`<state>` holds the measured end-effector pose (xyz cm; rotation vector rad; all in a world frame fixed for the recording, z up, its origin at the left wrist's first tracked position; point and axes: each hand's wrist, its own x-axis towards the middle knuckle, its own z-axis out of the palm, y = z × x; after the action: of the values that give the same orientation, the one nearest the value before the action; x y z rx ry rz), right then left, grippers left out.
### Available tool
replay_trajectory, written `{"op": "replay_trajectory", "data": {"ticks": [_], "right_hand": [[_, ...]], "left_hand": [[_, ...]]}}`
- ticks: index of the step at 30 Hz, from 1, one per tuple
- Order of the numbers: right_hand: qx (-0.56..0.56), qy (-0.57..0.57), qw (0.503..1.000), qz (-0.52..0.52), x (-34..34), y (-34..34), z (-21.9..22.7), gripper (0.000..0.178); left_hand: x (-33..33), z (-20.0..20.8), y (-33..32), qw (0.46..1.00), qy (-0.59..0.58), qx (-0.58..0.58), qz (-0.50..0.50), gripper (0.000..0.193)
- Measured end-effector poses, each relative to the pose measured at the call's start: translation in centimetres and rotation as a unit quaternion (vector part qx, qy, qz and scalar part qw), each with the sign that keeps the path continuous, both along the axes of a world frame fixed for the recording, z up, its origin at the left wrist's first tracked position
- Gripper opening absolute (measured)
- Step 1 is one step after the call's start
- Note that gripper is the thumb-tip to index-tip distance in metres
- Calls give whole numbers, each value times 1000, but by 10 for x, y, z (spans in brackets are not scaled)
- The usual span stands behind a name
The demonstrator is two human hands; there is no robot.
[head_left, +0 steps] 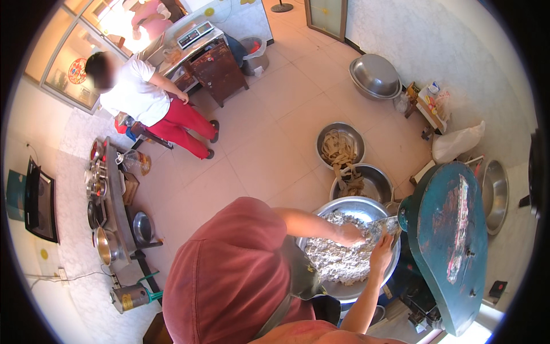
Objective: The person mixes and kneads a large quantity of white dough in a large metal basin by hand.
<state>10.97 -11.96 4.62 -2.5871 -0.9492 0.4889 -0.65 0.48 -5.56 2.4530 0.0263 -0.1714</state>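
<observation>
Tiled floor (252,172) extends left of and beyond the hands. Left hand (350,235) is over crumbly dough (335,255); its closure cannot be told. Bowl (366,210) encircles the dough beneath both hands, presumably to contain scatter. Right hand (382,247), closure likewise unclear, is at the floury plate (376,228). Machine (438,229) stands just right, seemingly set for reach.

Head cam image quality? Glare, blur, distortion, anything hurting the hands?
Head view: upper-left window washes out; steel bowl shows bright sheen on its bare inner wall. Head view: black surround, straight edges bowing toward the rim. Head view: co-worker's head blurred; left hand and right hand recognisable, finger detail soft.
</observation>
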Motion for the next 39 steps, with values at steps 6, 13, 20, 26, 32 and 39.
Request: {"op": "replay_trajectory", "data": {"ticks": [6,13,20,26,32,39], "right_hand": [[80,-14,996,-33,6,-12,12,29],[-70,42,990,-117,32,14,-33,33],[61,4,998,16,-40,-23,16,28],[21,-61,995,-79,25,10,-44,26],[-79,-31,996,-34,3,-13,-9,35],[-25,-11,998,-49,23,-24,-7,33]], "left_hand": [[-15,-6,2,993,64,-101,13,38],[-11,0,-7,974,146,-160,70,30],[-26,4,5,989,112,-95,34,38],[-12,16,-13,989,131,-73,11,35],[9,58,-11,991,123,-45,15,33],[74,58,-5,984,-160,12,76,23]]}}
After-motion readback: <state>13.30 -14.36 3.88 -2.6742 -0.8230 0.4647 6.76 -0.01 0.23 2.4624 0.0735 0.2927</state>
